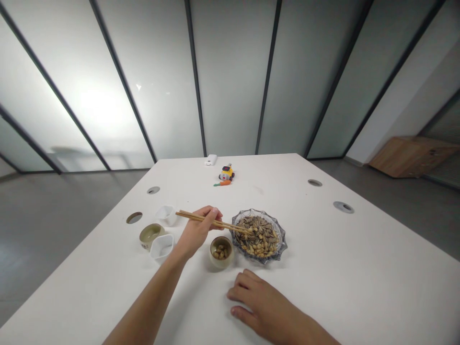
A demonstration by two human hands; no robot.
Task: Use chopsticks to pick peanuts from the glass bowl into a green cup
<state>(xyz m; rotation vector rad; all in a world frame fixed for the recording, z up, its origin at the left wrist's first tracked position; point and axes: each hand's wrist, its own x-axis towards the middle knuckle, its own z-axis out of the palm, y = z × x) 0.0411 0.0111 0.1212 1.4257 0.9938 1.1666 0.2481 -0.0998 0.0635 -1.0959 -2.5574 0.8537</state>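
Two wooden chopsticks (212,221), thin and straight, sat pinched in our left hand (196,232), tips over the scalloped glass dish (282,237) of striped seeds; our right hand (264,304) lay spread flat on the smooth white table (359,268).

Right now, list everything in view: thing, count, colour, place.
glass dish: 1, clear, centre of table, holds sunflower seeds and peanuts
small bowl with peanuts: 1, beige, left of dish
empty small bowl: 1, beige, far left
plastic cups: 2, white, beside empty bowl
toy car: 1, yellow, far end
toy carrot: 1, orange, by car
white box: 1, far edge
table: 1, white
chopsticks: 1 pair, wooden, tips over dish
left hand: holds chopsticks
right hand: flat on table
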